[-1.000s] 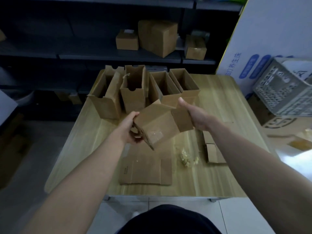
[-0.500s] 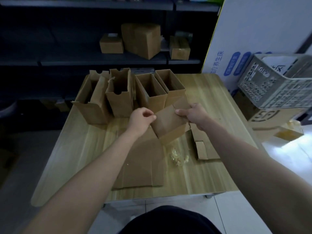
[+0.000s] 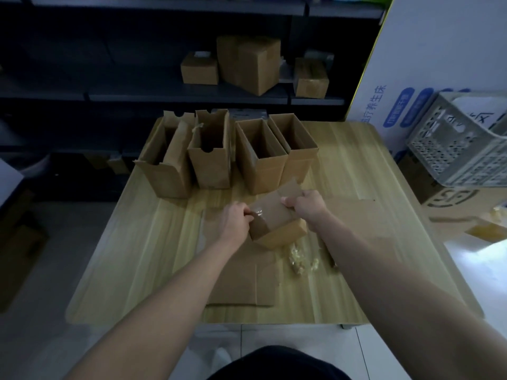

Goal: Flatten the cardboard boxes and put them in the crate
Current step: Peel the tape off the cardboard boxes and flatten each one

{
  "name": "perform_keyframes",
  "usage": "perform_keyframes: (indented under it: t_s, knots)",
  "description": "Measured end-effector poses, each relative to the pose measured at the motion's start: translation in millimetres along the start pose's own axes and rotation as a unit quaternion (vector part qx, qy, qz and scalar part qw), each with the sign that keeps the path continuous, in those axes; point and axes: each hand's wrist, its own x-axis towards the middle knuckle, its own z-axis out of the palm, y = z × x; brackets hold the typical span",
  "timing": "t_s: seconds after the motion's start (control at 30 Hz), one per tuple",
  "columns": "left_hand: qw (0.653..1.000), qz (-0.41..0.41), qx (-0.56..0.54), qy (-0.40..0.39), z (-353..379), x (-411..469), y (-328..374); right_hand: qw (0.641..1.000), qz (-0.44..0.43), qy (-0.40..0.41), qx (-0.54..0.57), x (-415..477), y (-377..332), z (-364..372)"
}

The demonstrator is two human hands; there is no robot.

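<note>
As I work the box [image 3: 274, 223] between both hands, the left hand [image 3: 236, 220] curls round its taped left edge and the right hand [image 3: 307, 207] pinches the top flap on the far side. Thin cardboard, light I judge, stiff in the panels, weak at the creases: opposite corners are the hold for collapsing it. Its tape [image 3: 258, 213] looks slick. The crate [image 3: 461, 149] sits well right of the right hand.
</note>
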Motion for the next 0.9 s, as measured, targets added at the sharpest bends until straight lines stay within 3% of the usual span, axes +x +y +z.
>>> perform_keyframes:
  t_s: [0.4, 0.63, 0.9]
  knots:
    - [1.000, 0.010, -0.019, 0.005, 9, 17, -7, 0.995, 0.070, -0.005, 0.066, 24, 2, -2]
    - [0.994, 0.095, 0.036, -0.044, 11, 22, -6, 0.996, 0.058, 0.009, 0.062, 20, 8, -10]
    - [0.991, 0.126, -0.019, 0.047, 24, 13, -11, 0.998, 0.043, 0.018, 0.039, 16, 3, -8]
